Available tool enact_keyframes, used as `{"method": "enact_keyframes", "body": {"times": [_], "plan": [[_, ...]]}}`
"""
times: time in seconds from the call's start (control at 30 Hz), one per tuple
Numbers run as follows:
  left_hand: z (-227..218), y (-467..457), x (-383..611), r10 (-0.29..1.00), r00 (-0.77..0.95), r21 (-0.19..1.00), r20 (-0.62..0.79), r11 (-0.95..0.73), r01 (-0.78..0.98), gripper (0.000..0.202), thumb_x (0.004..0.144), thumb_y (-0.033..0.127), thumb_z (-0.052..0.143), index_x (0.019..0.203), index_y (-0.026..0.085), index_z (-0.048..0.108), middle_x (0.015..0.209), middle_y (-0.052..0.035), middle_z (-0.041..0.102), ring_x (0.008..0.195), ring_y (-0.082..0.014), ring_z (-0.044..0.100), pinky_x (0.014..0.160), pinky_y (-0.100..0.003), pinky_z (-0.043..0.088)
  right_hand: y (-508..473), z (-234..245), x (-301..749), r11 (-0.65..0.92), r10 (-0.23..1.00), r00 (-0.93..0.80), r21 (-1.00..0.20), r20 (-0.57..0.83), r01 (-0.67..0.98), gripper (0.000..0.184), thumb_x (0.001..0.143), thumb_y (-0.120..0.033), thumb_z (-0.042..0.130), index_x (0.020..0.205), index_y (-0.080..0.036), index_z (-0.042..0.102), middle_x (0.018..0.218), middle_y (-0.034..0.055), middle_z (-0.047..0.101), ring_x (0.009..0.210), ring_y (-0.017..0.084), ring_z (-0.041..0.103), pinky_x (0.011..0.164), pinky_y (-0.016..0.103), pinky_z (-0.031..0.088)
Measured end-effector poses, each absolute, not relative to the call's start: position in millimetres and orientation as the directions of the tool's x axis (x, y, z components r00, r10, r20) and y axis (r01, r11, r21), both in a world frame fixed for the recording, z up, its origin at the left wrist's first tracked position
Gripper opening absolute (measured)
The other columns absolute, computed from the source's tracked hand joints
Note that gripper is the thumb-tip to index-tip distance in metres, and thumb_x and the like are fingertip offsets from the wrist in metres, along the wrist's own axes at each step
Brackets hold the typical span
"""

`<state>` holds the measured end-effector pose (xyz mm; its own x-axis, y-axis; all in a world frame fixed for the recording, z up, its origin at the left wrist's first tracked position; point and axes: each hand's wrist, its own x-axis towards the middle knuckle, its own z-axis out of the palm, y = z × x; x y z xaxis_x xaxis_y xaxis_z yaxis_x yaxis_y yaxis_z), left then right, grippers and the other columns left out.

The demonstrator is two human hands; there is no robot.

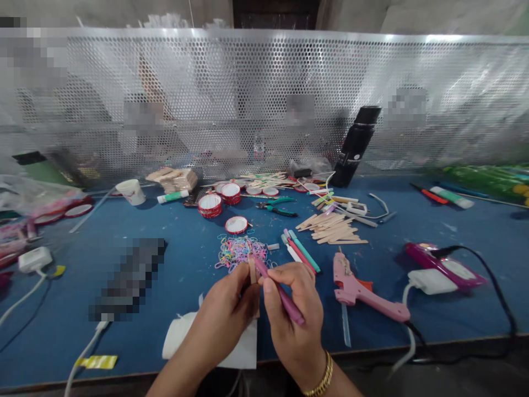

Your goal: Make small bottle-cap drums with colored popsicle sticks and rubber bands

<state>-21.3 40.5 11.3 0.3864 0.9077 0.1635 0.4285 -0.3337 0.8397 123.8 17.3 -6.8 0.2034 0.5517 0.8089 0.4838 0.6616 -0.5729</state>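
My left hand [223,311] is closed around a wooden craft stick [252,271], which stands up from between the thumb and fingers. In my right hand [300,298] is a pinkish-purple marker [290,304], gripped like a pen, its upper end slanting toward the craft stick. Whether the marker's end touches the stick I cannot tell. Just beyond both hands lies a pile of small coloured rubber bands [239,249]. Beneath my left hand, white paper [243,350] rests at the table's front edge.
Right of my hands lie a pink glue gun [363,298], several markers [300,248] and loose craft sticks [334,227]. Red-rimmed round pieces [210,205] and pliers [276,207] sit farther back. A black bottle [355,146] stands before a perforated metal screen [231,94]. A phone [130,278] lies left.
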Motion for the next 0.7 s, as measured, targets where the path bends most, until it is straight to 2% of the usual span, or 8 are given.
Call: {"method": "enact_keyframes", "body": {"times": [0.53, 0.7], "plan": [[9.4, 41.6, -21.3, 0.916, 0.371, 0.857, 0.153, -0.310, 0.412, 0.015, 0.102, 0.029, 0.049, 0.090, 0.022, 0.054, 0.077, 0.0017, 0.057, 0.067, -0.0143, 0.044, 0.062, -0.027, 0.035, 16.5, -7.3, 124.5, 0.649, 0.563, 0.200, -0.578, 0.802, 0.494, 0.010, 0.098, -0.012, 0.059, 0.100, -0.022, 0.059, 0.090, 0.0006, 0.068, 0.087, 0.018, 0.065, 0.082, 0.035, 0.048], [9.2, 41.4, -21.9, 0.922, 0.347, 0.856, 0.170, -0.313, 0.412, 0.010, 0.098, 0.024, 0.052, 0.089, 0.022, 0.056, 0.079, 0.0001, 0.063, 0.069, -0.0153, 0.050, 0.062, -0.027, 0.038, 15.8, -5.9, 124.8, 0.659, 0.556, 0.188, -0.567, 0.810, 0.494, 0.011, 0.098, -0.011, 0.058, 0.100, -0.022, 0.058, 0.091, -0.0001, 0.068, 0.087, 0.017, 0.064, 0.083, 0.035, 0.047]]}}
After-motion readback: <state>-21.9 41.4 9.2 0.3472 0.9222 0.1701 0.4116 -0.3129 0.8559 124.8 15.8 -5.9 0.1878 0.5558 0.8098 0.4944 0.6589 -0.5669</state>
